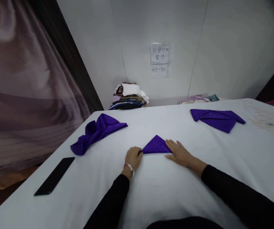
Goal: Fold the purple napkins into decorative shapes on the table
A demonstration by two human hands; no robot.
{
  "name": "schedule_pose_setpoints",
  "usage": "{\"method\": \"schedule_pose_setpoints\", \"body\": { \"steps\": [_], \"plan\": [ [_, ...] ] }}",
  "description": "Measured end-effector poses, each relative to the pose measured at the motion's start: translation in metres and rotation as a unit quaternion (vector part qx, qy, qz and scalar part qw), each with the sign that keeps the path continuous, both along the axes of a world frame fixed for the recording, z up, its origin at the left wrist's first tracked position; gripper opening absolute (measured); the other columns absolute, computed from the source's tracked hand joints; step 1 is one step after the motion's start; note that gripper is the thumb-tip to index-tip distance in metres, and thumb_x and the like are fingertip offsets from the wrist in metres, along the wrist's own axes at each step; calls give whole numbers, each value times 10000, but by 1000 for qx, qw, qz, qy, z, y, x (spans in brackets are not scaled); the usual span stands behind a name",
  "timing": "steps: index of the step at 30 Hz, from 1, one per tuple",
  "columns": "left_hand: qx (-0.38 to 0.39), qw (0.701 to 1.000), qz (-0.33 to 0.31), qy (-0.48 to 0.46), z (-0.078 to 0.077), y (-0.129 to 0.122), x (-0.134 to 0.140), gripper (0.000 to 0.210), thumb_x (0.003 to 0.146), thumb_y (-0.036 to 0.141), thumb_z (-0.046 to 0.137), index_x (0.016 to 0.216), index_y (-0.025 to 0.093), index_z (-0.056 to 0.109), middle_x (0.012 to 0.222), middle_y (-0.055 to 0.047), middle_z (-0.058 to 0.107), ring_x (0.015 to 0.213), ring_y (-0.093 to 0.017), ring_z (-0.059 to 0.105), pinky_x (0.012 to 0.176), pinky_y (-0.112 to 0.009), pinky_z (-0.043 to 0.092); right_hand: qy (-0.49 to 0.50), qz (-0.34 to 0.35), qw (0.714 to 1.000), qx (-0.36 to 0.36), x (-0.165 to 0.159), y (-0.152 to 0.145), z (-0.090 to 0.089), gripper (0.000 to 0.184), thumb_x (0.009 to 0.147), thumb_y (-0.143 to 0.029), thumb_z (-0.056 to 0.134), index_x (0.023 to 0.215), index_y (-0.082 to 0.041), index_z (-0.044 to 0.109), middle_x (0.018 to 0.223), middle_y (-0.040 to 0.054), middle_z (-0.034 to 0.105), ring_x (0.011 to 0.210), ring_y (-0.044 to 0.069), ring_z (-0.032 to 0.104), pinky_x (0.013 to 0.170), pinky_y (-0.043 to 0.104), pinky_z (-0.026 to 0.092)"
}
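A purple cloth napkin (156, 145), folded into a triangle, lies on the white-covered table with its point facing away from me. My left hand (133, 157) has its fingers closed on the napkin's left corner. Across the right part of the napkin my right hand (178, 153) lies flat, fingers stretched out, pressing on the cloth. A crumpled purple cloth (97, 132) sits to the far left of my hands. Another purple cloth (218, 119), loosely folded, rests at the back right.
A black flat slab (54, 176) lies near the table's (165, 197) left edge. Behind the table stands a stack of folded clothes (129, 97), with more fabric (196, 99) to its right. Paper signs (160, 58) hang on the wall. A draped curtain (27, 89) borders the left.
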State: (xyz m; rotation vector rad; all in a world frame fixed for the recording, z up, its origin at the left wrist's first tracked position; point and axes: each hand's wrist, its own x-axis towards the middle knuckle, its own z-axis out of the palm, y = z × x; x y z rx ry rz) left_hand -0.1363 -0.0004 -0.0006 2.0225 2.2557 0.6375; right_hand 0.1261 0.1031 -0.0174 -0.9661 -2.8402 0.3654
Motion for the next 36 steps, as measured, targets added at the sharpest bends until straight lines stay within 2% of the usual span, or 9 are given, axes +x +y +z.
{"method": "schedule_pose_setpoints", "body": {
  "steps": [9,13,15,18,20,23,27,32,36],
  "plan": [
    [-1,1000,-19,-3,1,-3,-16,186,745,195,414,800,216,591,796,-21,629,798,-184,562,765,-320,439,8,-6,999,-42,-2,-2,13,756,833,-625,283,1413,-178,94,1462,93,116,1332,249,84,1060,462,24],
    [3,1000,-5,-12,-1,5,-22,264,723,202,372,847,230,604,858,-16,647,858,-192,584,793,-328,464,15,-8,998,-53,-3,-4,20,781,826,-638,283,1413,-158,93,1460,108,115,1333,243,73,1061,449,2],
    [30,999,-12,-14,1,15,-11,331,728,186,347,934,222,602,981,-24,644,959,-189,568,864,-334,450,17,-9,998,-58,-4,-4,22,793,821,-644,288,1413,-158,86,1461,108,109,1333,244,70,1060,450,-1],
    [52,994,-93,3,7,38,23,379,812,262,320,1096,196,562,1206,-39,560,1153,-183,460,1001,-354,351,20,-11,998,-58,-5,-4,21,806,811,-653,304,1414,-163,88,1459,111,118,1332,250,79,1059,455,3],
    [28,988,-148,37,7,54,48,435,851,366,304,1210,205,489,1343,-36,435,1261,-194,335,1057,-405,258,26,-17,998,-50,-6,-4,20,820,803,-663,308,1413,-161,90,1456,118,135,1330,253,89,1059,459,6],
    [-49,980,-169,94,0,73,70,558,838,498,303,1318,217,358,1434,-45,264,1325,-230,191,1064,-495,166,39,-21,998,-38,-7,-4,18,835,798,-671,309,1414,-156,79,1451,126,157,1328,255,103,1059,465,11],
    [-99,975,-147,134,-11,83,73,663,818,579,248,1354,191,278,1447,-67,203,1337,-245,132,1057,-517,132,48,-13,998,-31,-6,-5,23,806,815,-653,297,1414,-157,83,1450,126,163,1329,250,100,1061,466,25],
    [-120,971,-144,152,-6,81,71,680,815,583,222,1359,176,256,1447,-53,194,1341,-234,112,1065,-498,117,52,-13,998,-42,9,-12,30,791,821,-642,306,1412,-158,100,1448,125,171,1326,250,120,1063,459,27],
    [-107,973,-146,146,-7,81,72,689,810,596,222,1361,182,244,1447,-54,189,1340,-230,119,1064,-502,124,55,-21,997,-44,34,-18,27,777,823,-630,323,1412,-172,106,1443,124,190,1325,249,124,1061,462,13]
  ]
}}
